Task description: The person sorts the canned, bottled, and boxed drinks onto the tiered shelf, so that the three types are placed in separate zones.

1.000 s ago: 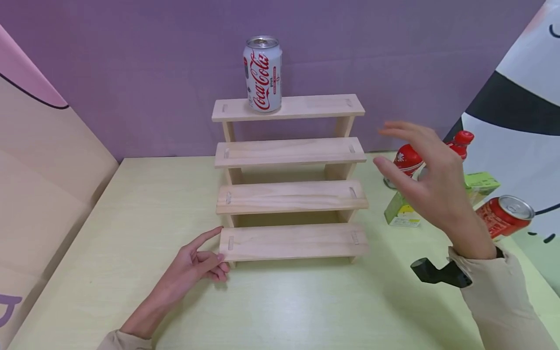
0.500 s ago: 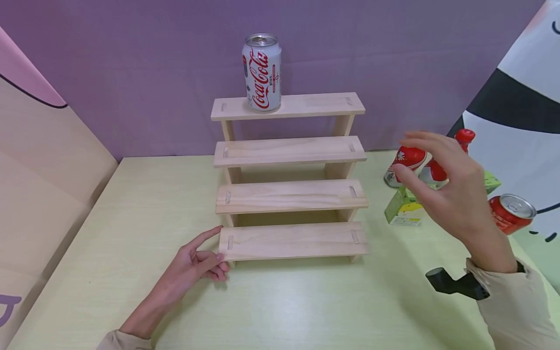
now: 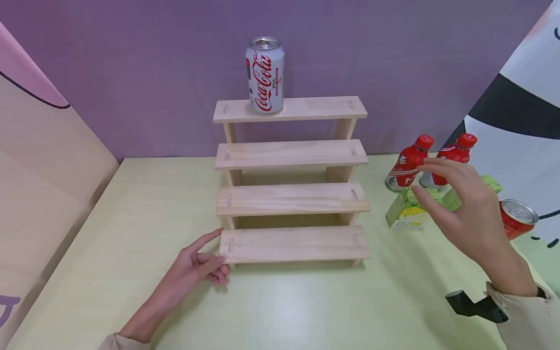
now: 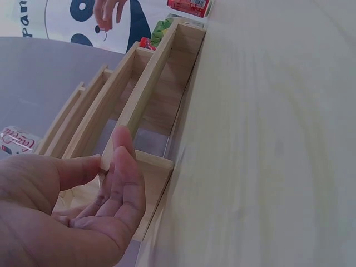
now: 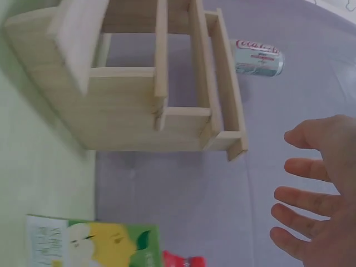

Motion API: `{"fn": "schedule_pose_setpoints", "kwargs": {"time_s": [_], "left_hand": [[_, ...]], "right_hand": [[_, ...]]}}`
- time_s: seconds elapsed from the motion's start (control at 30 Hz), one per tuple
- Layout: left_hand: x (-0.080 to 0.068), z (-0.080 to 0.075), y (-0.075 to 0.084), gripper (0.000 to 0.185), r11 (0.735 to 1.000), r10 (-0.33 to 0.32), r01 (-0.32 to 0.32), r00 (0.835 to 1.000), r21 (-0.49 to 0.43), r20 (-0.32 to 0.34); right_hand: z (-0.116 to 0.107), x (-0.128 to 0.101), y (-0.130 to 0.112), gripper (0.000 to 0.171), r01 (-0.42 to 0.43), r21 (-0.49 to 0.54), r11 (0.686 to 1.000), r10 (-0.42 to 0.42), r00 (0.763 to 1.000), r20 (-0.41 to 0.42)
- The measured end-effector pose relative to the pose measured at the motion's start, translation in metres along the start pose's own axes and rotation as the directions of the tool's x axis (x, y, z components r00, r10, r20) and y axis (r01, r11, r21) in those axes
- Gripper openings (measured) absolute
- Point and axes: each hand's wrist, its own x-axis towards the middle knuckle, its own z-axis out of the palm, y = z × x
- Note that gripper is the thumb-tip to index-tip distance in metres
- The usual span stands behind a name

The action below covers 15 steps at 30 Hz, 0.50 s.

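A wooden stepped shelf (image 3: 292, 197) with several tiers stands at the back of the pale green table (image 3: 280, 301). A white Coca-Cola can (image 3: 265, 75) stands on its top tier, and shows too in the right wrist view (image 5: 258, 57). My left hand (image 3: 199, 265) rests on the table, its fingers touching the left end of the lowest tier (image 4: 150, 167). My right hand (image 3: 463, 204) hovers open, fingers spread, above a green juice carton (image 3: 404, 211), holding nothing. Two red bottles (image 3: 430, 158) stand just behind the carton.
A red can (image 3: 516, 218) lies on its side to the right of my right hand. A purple wall (image 3: 131, 73) backs the table, with a patterned panel (image 3: 520, 97) on the right and a beige one (image 3: 39, 170) on the left.
My right hand has moved right and down, from beside the shelf to over the green carton, uncovering the red bottles. The left hand has stayed put.
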Motion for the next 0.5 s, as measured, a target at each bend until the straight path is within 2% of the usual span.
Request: {"fn": "schedule_pose_setpoints", "kwargs": {"time_s": [0.2, 0.5], "left_hand": [[0.005, 0.004, -0.003, 0.061, 1.0, 0.021, -0.021, 0.999, -0.007, 0.03], [0.0, -0.001, 0.001, 0.061, 1.0, -0.031, 0.031, 0.999, -0.002, -0.015]], "right_hand": [[-0.008, -0.013, 0.029, 0.04, -0.062, -0.032, 0.998, 0.062, 0.998, -0.005], [-0.002, -0.036, 0.06, 0.035, -0.188, -0.121, 0.975, 0.18, 0.981, -0.076]]}}
